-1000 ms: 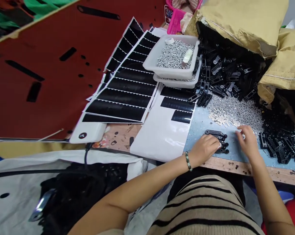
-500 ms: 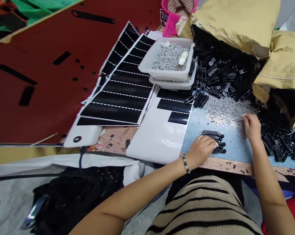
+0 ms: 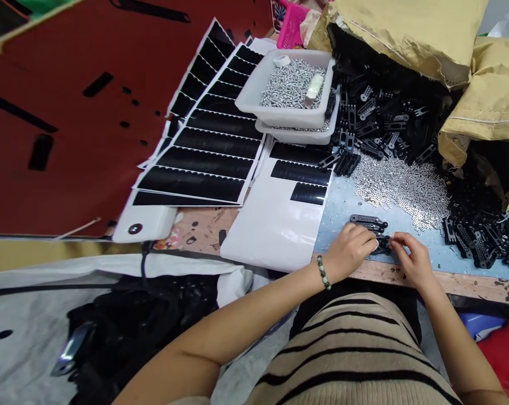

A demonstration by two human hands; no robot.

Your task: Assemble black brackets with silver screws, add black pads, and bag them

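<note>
A short row of slim black plastic link pieces (image 3: 369,221) lies on the blue mat close to the table's front edge. Over its left end my left hand (image 3: 350,252) is closed, its fingers curled round the nearer pieces; something white covers a digit tip. My right hand (image 3: 412,260) meets the row from the right, thumb and forefinger pinched against the ends of the pieces. Whatever is in that pinch is too small to make out. Just beyond both hands spreads a heap of small silver screws and nuts (image 3: 400,185).
White tubs (image 3: 285,115) of screws stand stacked on sheets of black stickers (image 3: 214,143). Loose black pieces (image 3: 482,239) pile up at the right and behind the silver heap. Torn yellow sacks (image 3: 406,34) lie at the back. A red board (image 3: 68,118) rises on the left.
My right hand has come from the silver heap, leftward and nearer to me, to the row of black pieces. My left hand stays on the row. The whole view has shifted slightly.
</note>
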